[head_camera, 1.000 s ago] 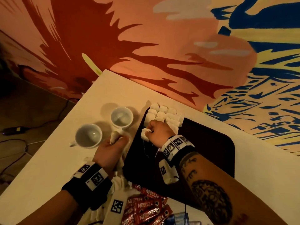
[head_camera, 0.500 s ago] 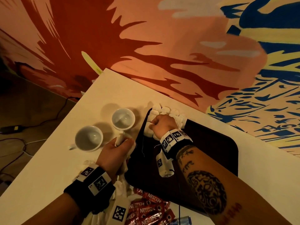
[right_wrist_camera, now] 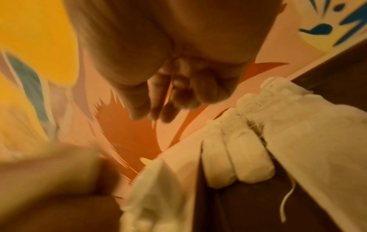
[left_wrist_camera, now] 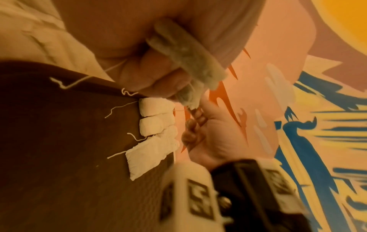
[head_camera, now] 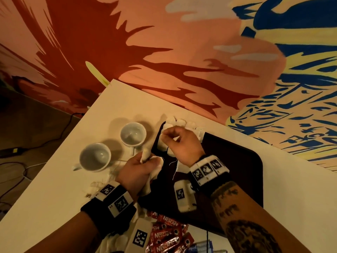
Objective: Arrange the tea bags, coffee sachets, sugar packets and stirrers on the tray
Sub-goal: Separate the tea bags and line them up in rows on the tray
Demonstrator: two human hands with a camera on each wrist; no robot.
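We list a black wristband on our left wrist (head_camera: pixel 109 205), carrying white blocks printed with black square markers, and a white camera housing (head_camera: pixel 139 236) below it with one such marker. Our right wrist (head_camera: pixel 207 170) bears a matching black band with three white marker blocks in a row and a second white housing (head_camera: pixel 183 195), marked likewise. Our right forearm (head_camera: pixel 242 225) shows dark tattoos: lettering and a round patterned figure. No sleeves.

Wall: painted mural (head_camera: pixel 182 52), orange and dark red flame shapes, blue and yellow strokes at right.
Worktop: cream-white worktop (head_camera: pixel 54 189), corner towards the wall.
Floor: dark floor (head_camera: pixel 27 125), cables trailing.
Light: warm, dim.
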